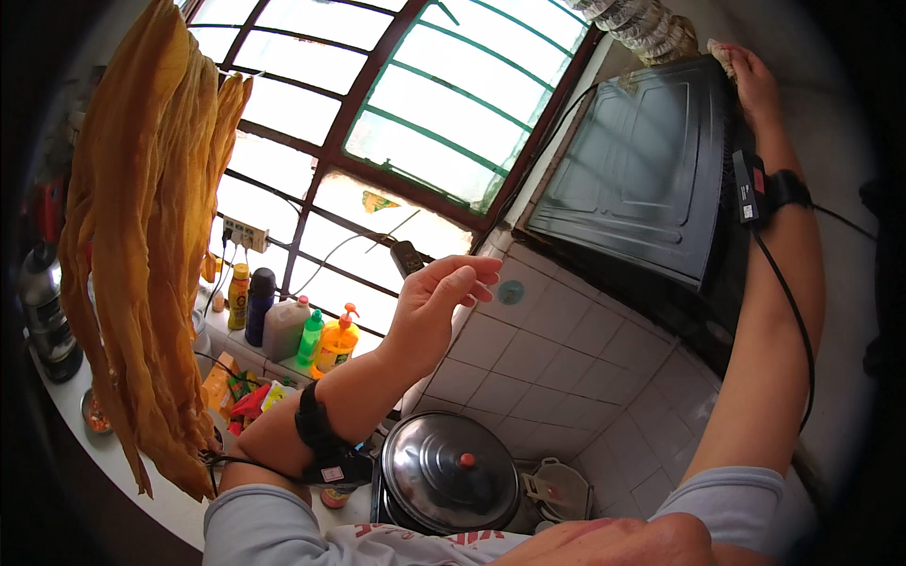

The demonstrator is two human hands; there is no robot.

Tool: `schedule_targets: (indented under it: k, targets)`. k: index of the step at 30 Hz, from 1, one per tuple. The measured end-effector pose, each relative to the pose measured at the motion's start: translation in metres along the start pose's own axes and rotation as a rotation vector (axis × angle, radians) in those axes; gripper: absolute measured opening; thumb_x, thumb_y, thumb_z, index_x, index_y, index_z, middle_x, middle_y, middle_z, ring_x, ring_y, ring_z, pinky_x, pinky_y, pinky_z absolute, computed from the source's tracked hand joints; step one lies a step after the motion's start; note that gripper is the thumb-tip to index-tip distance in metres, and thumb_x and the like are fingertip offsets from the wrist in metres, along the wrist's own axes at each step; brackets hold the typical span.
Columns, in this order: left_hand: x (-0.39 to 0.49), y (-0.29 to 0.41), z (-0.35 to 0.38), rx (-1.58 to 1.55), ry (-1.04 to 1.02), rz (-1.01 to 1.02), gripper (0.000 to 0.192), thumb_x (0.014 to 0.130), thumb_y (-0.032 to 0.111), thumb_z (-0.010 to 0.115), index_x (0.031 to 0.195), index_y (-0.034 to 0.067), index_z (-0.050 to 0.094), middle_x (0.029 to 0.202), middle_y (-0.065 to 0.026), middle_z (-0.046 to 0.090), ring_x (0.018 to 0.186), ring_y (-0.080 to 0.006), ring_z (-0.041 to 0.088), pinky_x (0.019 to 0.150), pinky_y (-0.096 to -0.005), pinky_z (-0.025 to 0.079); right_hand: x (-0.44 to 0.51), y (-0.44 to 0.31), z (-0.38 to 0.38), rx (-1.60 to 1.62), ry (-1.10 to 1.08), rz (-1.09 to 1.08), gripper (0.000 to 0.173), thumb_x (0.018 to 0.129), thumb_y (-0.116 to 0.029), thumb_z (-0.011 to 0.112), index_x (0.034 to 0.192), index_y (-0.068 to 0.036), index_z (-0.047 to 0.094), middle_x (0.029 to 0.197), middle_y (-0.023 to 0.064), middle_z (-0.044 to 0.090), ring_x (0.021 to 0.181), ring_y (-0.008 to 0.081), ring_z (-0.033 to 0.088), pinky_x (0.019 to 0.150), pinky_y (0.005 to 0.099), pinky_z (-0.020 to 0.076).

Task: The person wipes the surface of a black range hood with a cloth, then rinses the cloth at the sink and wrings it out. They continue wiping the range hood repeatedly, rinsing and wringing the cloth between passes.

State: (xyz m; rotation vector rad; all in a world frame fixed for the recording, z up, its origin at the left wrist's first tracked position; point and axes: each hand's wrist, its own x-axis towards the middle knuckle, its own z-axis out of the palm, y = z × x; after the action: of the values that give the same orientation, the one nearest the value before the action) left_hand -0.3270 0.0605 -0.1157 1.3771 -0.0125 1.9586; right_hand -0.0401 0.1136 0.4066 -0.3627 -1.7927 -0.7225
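Note:
At the upper right, my right hand (759,88) grips a crumpled pale cloth (722,56) at the top edge of a dark metal range hood (626,170). The hood's side panel has pressed ridges and faces the window. My left hand (435,304) is raised near the middle of the view, bare and with its fingers loosely bent. It hangs in the air before the tiled wall (524,361), apart from the hood. Both forearms wear black straps with small devices and cables.
Long wrinkled yellow-brown strips (141,247) hang at left. A barred window (439,106) is behind. Several bottles, including an orange pump bottle (335,343), line the sill. A lidded metal pot (449,470) stands below. A silver flexible duct (644,28) meets the hood.

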Motion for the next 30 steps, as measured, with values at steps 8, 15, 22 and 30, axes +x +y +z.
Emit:
schedule_targets:
  k: [8, 15, 22, 30]
  targets:
    - [-0.008, -0.002, 0.014, 0.008, 0.027, -0.005, 0.037, 0.097, 0.029, 0.052, 0.115, 0.0, 0.067, 0.102, -0.0088, 0.069, 0.089, -0.014, 0.064, 0.083, -0.0294, 0.049, -0.002, -0.017, -0.008, 0.302, -0.23, 0.127, 0.028, 0.101, -0.025, 0.054, 0.116, -0.005, 0.067, 0.109, 0.0032, 0.068, 0.099, 0.011, 0.062, 0.089, 0.0251, 0.0481]
    - [-0.032, -0.003, 0.013, 0.009, 0.039, -0.043, 0.038, 0.097, 0.028, 0.051, 0.116, 0.0, 0.067, 0.104, -0.0097, 0.069, 0.09, -0.0149, 0.063, 0.083, -0.03, 0.048, -0.033, -0.032, -0.019, 0.392, -0.315, 0.201, 0.029, 0.101, -0.025, 0.055, 0.118, -0.004, 0.066, 0.109, 0.0028, 0.067, 0.098, 0.0105, 0.063, 0.088, 0.0242, 0.0487]
    - [-0.059, -0.004, 0.023, 0.024, 0.072, -0.118, 0.038, 0.097, 0.029, 0.05, 0.117, 0.001, 0.066, 0.104, -0.0089, 0.069, 0.09, -0.0135, 0.063, 0.084, -0.0291, 0.046, -0.088, -0.068, -0.021, 0.334, -0.422, 0.177, 0.029, 0.101, -0.027, 0.055, 0.115, -0.005, 0.067, 0.105, 0.0015, 0.067, 0.095, 0.009, 0.062, 0.086, 0.0237, 0.0482]
    - [-0.076, 0.001, 0.066, -0.032, 0.041, -0.155, 0.036, 0.097, 0.026, 0.05, 0.117, 0.001, 0.066, 0.104, -0.0088, 0.068, 0.089, -0.0131, 0.062, 0.083, -0.0281, 0.046, -0.181, -0.14, -0.014, 0.087, -0.321, 0.1, 0.028, 0.102, -0.027, 0.052, 0.105, -0.005, 0.068, 0.093, 0.0029, 0.068, 0.084, 0.0089, 0.06, 0.078, 0.0258, 0.0488]
